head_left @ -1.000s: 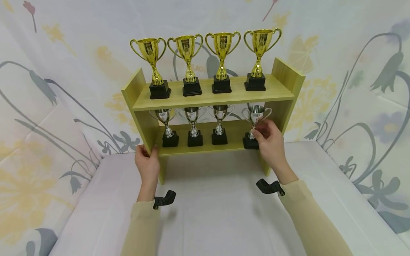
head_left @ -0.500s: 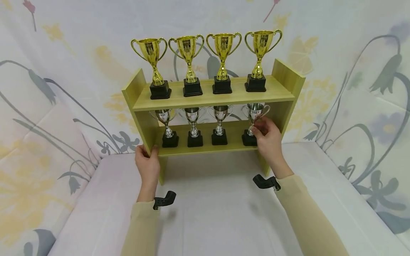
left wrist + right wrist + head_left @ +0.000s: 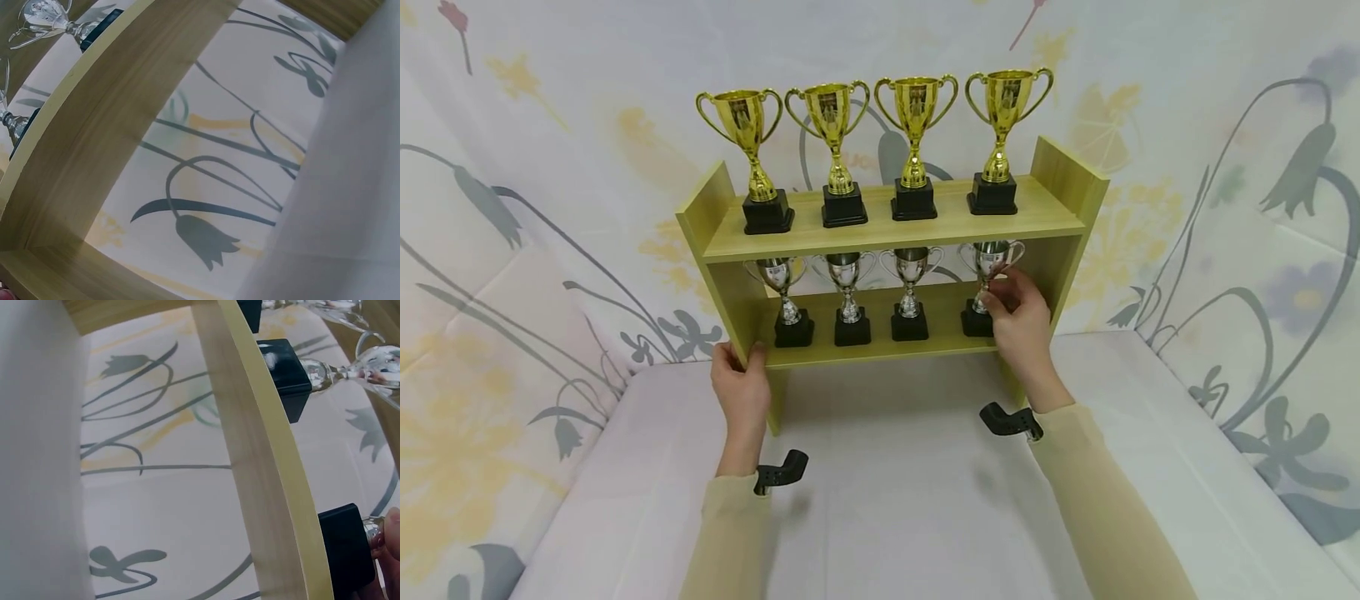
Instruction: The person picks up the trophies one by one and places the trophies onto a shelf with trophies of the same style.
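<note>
A two-tier wooden shelf [image 3: 887,243] stands on the white surface. My right hand [image 3: 1024,333] pinches the stem of the rightmost silver trophy cup [image 3: 992,257] on the lower tier. In the right wrist view, that trophy's black base [image 3: 345,550] sits close along the board's edge, with fingertips [image 3: 392,534] at the stem above it. With thumb in front and fingers round the outside, my left hand [image 3: 742,396] grips the shelf's left side panel. Several other silver trophies, such as the one at the left [image 3: 788,308], stand upright on the same tier.
Several gold trophies [image 3: 916,117] stand in a row on the upper tier, whose board hides part of the silver cups' rims. Behind and beside the shelf hangs a flower-printed cloth [image 3: 1210,250]. Black wrist mounts [image 3: 1011,421] stick out inward from both sleeves.
My right hand has moved left and slightly back along the lower tier, bringing the silver trophy closer to its neighbours. The left hand keeps its grip on the side panel.
</note>
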Demonstrator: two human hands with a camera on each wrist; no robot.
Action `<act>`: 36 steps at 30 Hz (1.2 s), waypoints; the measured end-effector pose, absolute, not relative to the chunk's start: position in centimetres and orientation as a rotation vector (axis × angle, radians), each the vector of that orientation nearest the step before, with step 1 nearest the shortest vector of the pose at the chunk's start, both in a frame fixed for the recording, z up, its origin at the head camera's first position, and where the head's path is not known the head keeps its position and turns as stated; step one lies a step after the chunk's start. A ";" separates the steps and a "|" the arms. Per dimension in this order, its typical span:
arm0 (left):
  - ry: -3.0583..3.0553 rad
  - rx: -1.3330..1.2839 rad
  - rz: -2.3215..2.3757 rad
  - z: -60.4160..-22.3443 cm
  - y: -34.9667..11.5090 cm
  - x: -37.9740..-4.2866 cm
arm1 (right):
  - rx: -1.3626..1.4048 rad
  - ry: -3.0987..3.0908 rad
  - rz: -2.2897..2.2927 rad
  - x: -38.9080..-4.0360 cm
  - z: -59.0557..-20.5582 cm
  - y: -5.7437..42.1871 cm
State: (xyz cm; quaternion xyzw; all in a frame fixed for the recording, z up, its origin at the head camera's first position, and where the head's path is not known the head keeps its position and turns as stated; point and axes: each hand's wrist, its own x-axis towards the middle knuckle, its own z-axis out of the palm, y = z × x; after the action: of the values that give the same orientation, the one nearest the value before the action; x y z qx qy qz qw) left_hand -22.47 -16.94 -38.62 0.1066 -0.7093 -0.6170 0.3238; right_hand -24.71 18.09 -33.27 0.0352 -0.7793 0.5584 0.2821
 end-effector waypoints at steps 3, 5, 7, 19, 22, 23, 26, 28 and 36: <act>-1.871 0.284 -1.614 -38.5 -17.1 -22.5 | 0.099 -2.083 1.528 -24.6 -33.1 18.0; -1.877 0.280 -1.621 -38.4 -17.2 -22.5 | 0.102 -2.077 1.566 -24.5 -33.0 18.1; -1.885 0.274 -1.625 -38.2 -17.4 -22.6 | 0.103 -2.076 1.612 -24.6 -32.8 18.1; -1.971 0.274 -1.778 -37.7 -19.0 -21.9 | 0.081 -2.066 1.727 -24.3 -32.9 17.7; -1.979 0.250 -1.781 -37.6 -19.2 -21.9 | 0.090 -2.047 1.756 -24.3 -32.8 17.8; -1.983 0.243 -1.780 -37.6 -19.3 -21.9 | 0.094 -2.035 1.766 -24.3 -32.8 17.8; -1.995 0.204 -1.777 -37.6 -19.5 -22.0 | 0.090 -2.009 1.782 -24.2 -32.8 17.8; -2.010 0.181 -1.761 -37.5 -19.6 -21.9 | 0.086 -1.984 1.791 -24.0 -32.8 17.9; -2.110 0.124 -1.649 -37.0 -20.5 -21.4 | 0.085 -2.035 1.642 -23.1 -33.0 18.3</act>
State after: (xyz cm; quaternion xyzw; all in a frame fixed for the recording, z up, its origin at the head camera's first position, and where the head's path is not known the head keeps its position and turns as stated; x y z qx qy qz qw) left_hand -21.39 -20.54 -37.03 0.0450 -0.7662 -0.5990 0.2284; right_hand -23.08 18.29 -33.03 0.0313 -0.7511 0.6062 0.2596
